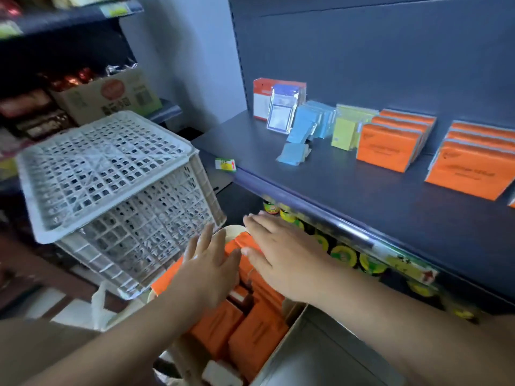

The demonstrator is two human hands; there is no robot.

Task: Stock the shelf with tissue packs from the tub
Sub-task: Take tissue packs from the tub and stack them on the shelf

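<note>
Orange tissue packs fill a cream tub low in the middle of the view. My left hand and my right hand hover flat over the packs with straight fingers, thumbs nearly meeting above one raised orange pack. Neither hand holds anything. On the dark shelf at right stand two rows of orange tissue packs, with yellow-green packs and light blue packs to their left.
A white lattice crate lies upside down just left of the tub. A red-and-white box stands at the shelf's back left. Jars line the lower shelf under the shelf edge. A grey box wall adjoins the tub at right.
</note>
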